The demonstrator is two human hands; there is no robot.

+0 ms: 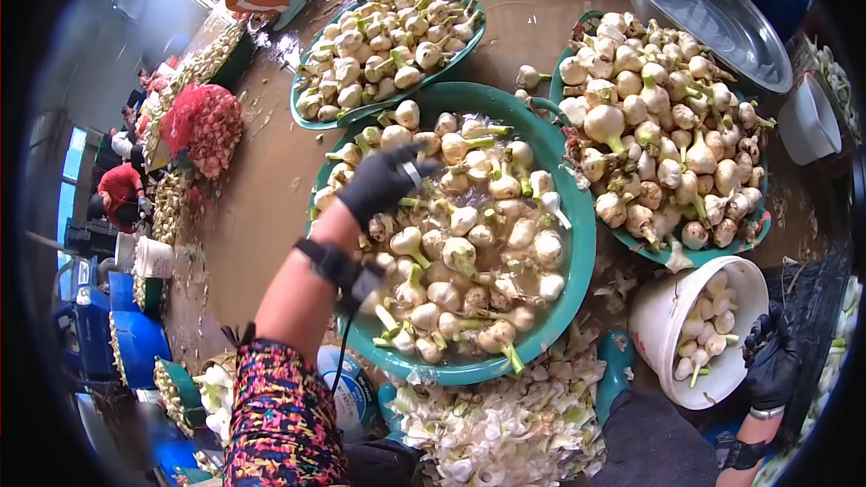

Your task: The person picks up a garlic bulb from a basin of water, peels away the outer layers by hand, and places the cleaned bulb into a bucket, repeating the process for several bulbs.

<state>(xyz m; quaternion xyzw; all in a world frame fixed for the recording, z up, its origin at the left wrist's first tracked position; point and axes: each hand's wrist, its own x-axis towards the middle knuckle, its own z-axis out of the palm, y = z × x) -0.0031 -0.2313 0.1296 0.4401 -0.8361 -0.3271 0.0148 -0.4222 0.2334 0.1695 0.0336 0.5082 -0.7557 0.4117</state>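
Observation:
My left hand [388,182], in a black glove, is over the left side of a large green tub [582,243]. Its fingers are apart and reach toward the garlic bulbs [459,255] lying in murky water there; nothing shows in its grasp. Many bulbs have short green stems. At lower right, my right hand [771,365], also black-gloved, is beside the rim of a white bucket [658,325]. Its fingers are curled, and whatever they hold is hidden. Several paler, cleaner bulbs [708,329] lie inside the bucket.
Two more green basins hold heaped garlic, one behind [388,50] and one at right [667,126]. A metal basin [704,13] stands at upper right. Peeled skins [505,424] pile between my legs. Red net sacks [203,126] and other people [122,189] are at left.

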